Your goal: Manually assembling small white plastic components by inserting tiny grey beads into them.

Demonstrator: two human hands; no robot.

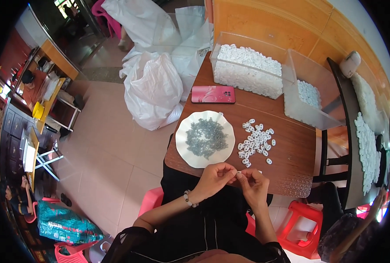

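My left hand (pixel 214 180) and my right hand (pixel 253 187) meet at the table's near edge, fingertips pinched together. A tiny white piece (pixel 238 173) shows between them, mostly covered by the fingers. It resembles the loose white oval pieces (pixel 257 141), each with dark dots, spread just beyond my right hand. Anything else in my left fingertips is too small to make out. Beyond my left hand stands a scalloped white plate (pixel 182 151) with a heap of small grey translucent pieces (pixel 206 138).
A pink phone (pixel 213 94) lies behind the plate on the brown table (pixel 287 162). Two clear bins (pixel 247 72) (pixel 311 98) hold more white pieces. White sacks (pixel 153 90) stand on the floor at the left. A person (pixel 352 232) sits at the right beside a dark table (pixel 350 166) bearing white pieces.
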